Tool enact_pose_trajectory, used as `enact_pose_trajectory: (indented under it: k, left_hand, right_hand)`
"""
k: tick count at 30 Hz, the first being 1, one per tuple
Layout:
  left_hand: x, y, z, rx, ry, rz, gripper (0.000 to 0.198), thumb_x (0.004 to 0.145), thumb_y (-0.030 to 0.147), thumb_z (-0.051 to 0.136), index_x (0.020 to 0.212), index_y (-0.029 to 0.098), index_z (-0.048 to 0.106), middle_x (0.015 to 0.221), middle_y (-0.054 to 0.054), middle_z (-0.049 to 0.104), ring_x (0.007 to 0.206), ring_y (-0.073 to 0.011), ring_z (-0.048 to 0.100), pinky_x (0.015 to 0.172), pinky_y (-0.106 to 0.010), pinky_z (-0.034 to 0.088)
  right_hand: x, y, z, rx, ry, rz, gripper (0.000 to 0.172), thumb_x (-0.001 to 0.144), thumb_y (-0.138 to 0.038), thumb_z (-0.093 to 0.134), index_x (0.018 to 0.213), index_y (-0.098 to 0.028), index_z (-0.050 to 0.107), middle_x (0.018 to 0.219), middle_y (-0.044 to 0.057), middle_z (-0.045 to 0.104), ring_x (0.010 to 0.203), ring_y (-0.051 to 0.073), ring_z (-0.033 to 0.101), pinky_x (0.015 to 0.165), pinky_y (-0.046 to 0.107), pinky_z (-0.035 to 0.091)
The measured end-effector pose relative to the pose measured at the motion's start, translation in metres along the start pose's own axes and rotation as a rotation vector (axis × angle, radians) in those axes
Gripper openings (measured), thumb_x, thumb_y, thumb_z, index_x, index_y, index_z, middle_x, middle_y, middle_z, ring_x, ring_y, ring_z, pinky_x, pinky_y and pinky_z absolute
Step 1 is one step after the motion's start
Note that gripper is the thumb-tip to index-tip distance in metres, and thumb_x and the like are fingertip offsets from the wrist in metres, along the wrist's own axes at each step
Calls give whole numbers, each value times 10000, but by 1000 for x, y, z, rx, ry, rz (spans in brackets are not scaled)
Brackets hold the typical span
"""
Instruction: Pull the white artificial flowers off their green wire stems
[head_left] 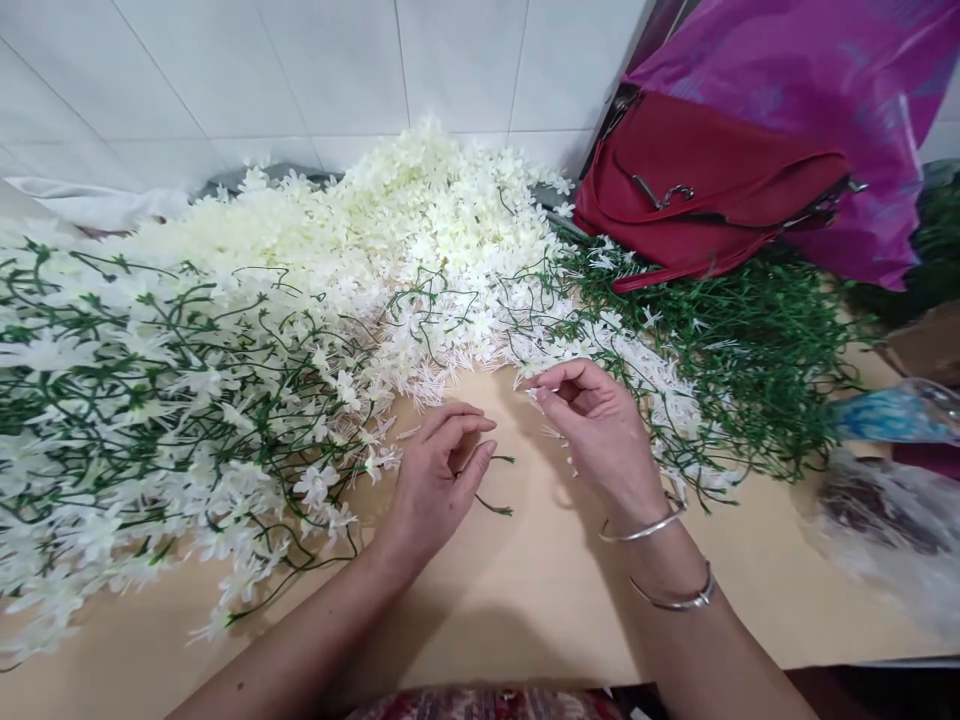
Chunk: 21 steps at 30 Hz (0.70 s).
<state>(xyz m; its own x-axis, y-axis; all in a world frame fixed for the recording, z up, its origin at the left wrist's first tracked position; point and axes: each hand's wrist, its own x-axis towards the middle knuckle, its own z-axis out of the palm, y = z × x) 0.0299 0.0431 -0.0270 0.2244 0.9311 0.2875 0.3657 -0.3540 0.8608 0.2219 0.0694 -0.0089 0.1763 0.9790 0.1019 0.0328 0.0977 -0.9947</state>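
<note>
Both hands work over the bare middle of the counter (540, 610), ringed by artificial flower parts. The right hand (534, 388), with two bangles (646, 534) on its wrist, has thumb and forefinger brought nearly together right of centre; a small white piece (531, 394) shows at the fingertips and seems to be pinched there, though its shape is too small to make out. The left hand (442, 465), just left of centre, is half curled, with a gap between thumb and fingers; two loose green stem ends (496, 508) show just beside its thumb, and whether it grips them cannot be told. As for progress, the work looks well advanced but unfinished: the broad heap of flowered stems (187, 390) filling the left of the frame has blossoms among the green and is probably the completed share. What seems to be left is the pile of pale blossoms (435, 190) at the upper centre, the thin white sprigs (667, 390) right of centre, and the large mass of green stems (765, 350) at the right, mostly without flowers. A red handbag (697, 190) at the upper right overlaps that green mass, so its full extent is hidden.
</note>
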Motion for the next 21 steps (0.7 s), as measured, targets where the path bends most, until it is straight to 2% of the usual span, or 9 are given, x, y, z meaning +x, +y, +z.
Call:
enact_pose_trajectory:
  k: [3,6,8,11,13,17,21]
  left_hand:
    - [8,-4,-1,29,68,2,173,985,185,607,1137,194,691,1187,-106,666,959,-165,698,776,-262,597]
    - [25,-11,-1,158,133,59,198,990,159,584,1164,195,671,1217,-106,653,920,-156,705,784,-281,617]
    - [40,-15,0,268,161,141,223,990,142,573,1193,193,652,1241,-117,647,991,-185,708,841,-323,626]
    - [61,-21,5,416,183,271,244,998,112,551,1217,184,633,1238,-127,655,1137,-228,675,1005,-392,588]
    - [72,-24,11,483,165,326,243,1009,102,537,1221,173,630,1240,-128,663,1173,-232,659,1062,-394,553]
    - [84,-35,19,592,100,312,258,1026,101,505,1241,173,629,1258,-123,664,1160,-239,656,1023,-384,553]
    - [87,-41,15,610,95,287,193,1034,121,496,1067,180,677,1139,-113,687,1078,-245,666,960,-388,555]
  right_hand:
    - [0,0,2,17,-11,-6,98,821,-248,761,864,-222,677,877,17,722,830,174,661,798,322,516]
    - [0,-1,2,31,9,-2,139,795,-268,796,875,-226,691,845,0,690,762,149,620,749,296,504]
    - [0,-1,2,55,37,18,216,772,-282,827,942,-232,703,839,-6,683,757,147,614,741,291,501]
    - [2,1,0,92,62,65,346,756,-316,859,1054,-239,703,827,-7,695,764,155,629,751,299,510]
    - [3,3,-1,93,70,62,325,754,-331,864,1026,-231,718,843,5,702,783,161,640,768,306,518]
    - [6,7,-2,65,74,-15,194,764,-315,848,891,-214,741,936,32,698,854,174,653,823,324,525]
    - [6,10,-2,18,55,-83,121,813,-312,810,845,-213,748,962,39,686,867,180,645,828,333,511]
